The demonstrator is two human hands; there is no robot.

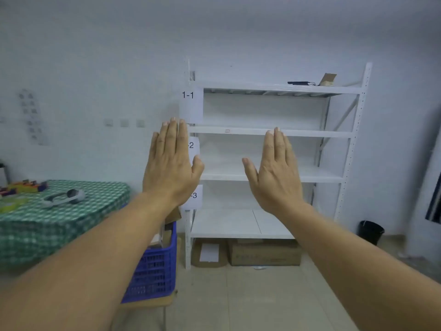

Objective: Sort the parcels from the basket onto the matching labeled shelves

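Observation:
My left hand (170, 161) and my right hand (276, 167) are raised in front of me, backs toward the camera, fingers straight and together, holding nothing. Behind them stands a white metal shelf unit (274, 133) with paper labels down its left post: 1-1 (188, 95), a partly hidden label ending in 2 (191, 145) and another ending in 3 (195, 195). Its three labelled shelves hold nothing. A blue plastic basket (155, 268) with brown parcels (167, 231) sits low at the left of the shelf, partly hidden by my left forearm.
A table with a green checked cloth (62, 211) stands at the left, carrying headphones (65, 198) and small colourful items. Cardboard boxes (263, 253) lie under the shelf unit. A black bin (371, 231) stands at the right. Tiled floor lies in front.

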